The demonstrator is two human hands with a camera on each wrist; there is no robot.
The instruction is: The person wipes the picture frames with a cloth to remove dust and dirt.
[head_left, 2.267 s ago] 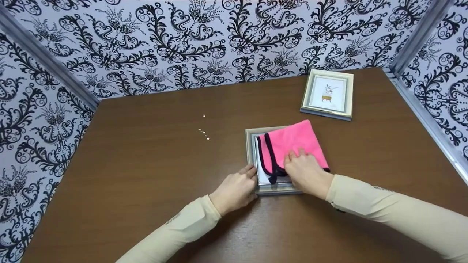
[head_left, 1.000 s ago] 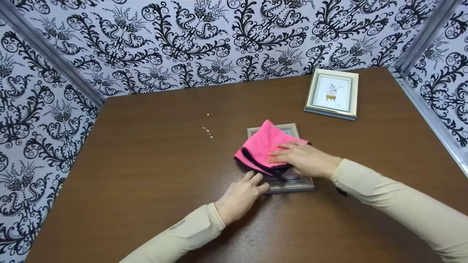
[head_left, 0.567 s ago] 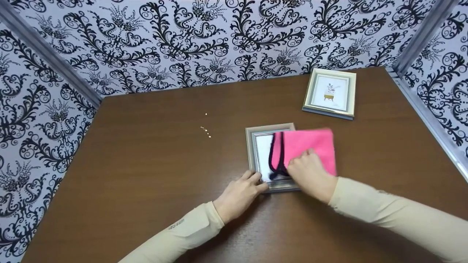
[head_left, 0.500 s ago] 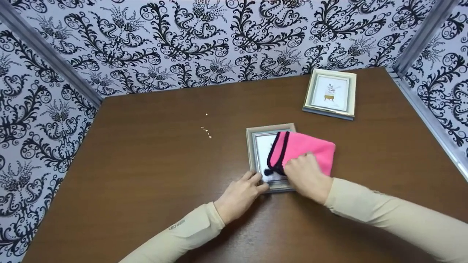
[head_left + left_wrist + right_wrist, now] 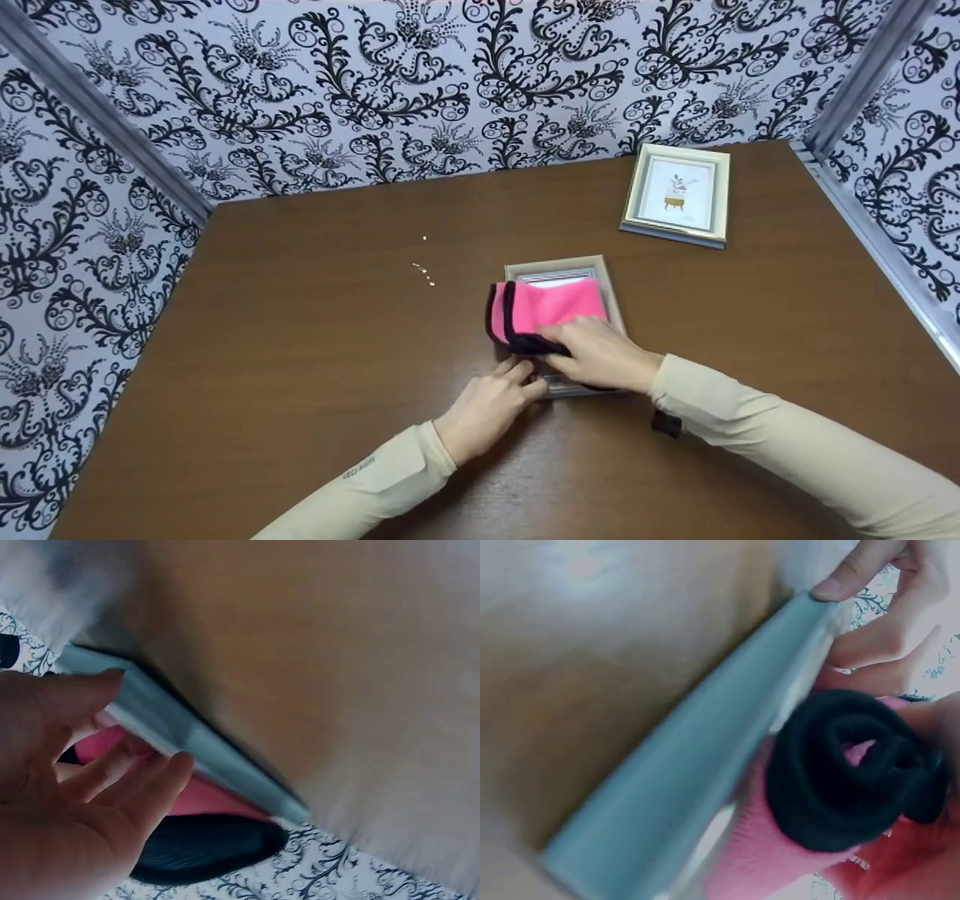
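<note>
A picture frame (image 5: 555, 264) with a pale moulding lies on the brown table, partly hidden by a folded pink cloth (image 5: 561, 301) with black trim. My left hand (image 5: 484, 411) holds the frame's near-left corner. The left wrist view shows the thumb against the frame's grey side (image 5: 187, 736) and the fingers over its top. With its fingers on the cloth, my right hand (image 5: 600, 352) grips it and presses it on the glass. In the right wrist view the cloth's black edge (image 5: 802, 795) bunches beneath that hand. Most of the picture inside is covered.
Another frame (image 5: 674, 192), holding a print of a potted plant, lies at the back right. Several small white specks (image 5: 424, 273) are scattered left of the near frame. Patterned walls (image 5: 397, 90) enclose the table (image 5: 322, 315) at the back and sides.
My right hand has swept the cloth right and left over the frame; since half a second ago it has moved left, uncovering the frame's right rail. The left hand stays at the corner.
</note>
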